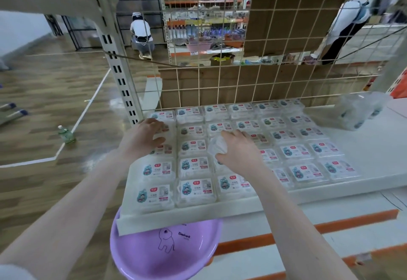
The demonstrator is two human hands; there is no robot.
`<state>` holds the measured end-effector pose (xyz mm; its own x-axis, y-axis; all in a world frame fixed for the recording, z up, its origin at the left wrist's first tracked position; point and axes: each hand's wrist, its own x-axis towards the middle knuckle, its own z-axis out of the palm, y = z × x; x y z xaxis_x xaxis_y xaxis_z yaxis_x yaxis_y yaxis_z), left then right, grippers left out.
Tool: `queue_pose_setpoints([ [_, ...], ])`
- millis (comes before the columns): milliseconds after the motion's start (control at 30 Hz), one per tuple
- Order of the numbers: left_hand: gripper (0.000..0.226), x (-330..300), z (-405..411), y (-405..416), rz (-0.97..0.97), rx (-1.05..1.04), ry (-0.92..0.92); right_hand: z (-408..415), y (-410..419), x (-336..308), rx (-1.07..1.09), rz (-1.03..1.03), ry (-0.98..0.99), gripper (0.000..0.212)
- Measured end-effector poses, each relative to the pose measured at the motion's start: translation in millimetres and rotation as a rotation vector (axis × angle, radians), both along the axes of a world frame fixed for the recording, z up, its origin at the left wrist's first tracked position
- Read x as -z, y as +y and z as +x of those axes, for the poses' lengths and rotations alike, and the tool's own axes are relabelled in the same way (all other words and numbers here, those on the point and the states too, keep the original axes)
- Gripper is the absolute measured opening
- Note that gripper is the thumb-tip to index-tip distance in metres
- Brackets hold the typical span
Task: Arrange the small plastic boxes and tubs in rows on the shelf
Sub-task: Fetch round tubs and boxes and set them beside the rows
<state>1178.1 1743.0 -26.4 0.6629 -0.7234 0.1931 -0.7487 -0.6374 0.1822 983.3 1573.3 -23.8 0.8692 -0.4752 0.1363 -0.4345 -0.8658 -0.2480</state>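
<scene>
Right hand (236,149) pinches crumpled clear wrapper (218,146) above box rows; fingers curled round it. Left hand (144,136), fingers spread, rests on boxes (195,166) left of grip. Step, likely: squaring rows on shelf (374,147). Next: push stray boxes flush, discard wrapper. Both forearms reach forward, palms down.

Clear plastic boxes (194,166) on the shelf (374,147): six columns, five to six per column; exact total cannot be told, as two hands cover several. Hands: two, left hand (144,137) and right hand (239,151). Purple basin (158,251): one. Green bottle (66,134) on the floor: one. Persons beyond the wire grid (242,81): two.
</scene>
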Motion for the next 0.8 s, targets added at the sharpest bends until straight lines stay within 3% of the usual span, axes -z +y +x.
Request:
queue_pose_setpoints([
  [300, 0.047, 4, 5, -7, -0.011, 0.029, 0.008, 8, -7, 0, 0.005, 0.024, 0.025, 0.042],
  [800, 0.05, 9, -2, -5, -0.031, 0.033, -0.015, 18, -22, -2, 0.01, 0.081, 0.049, 0.054],
])
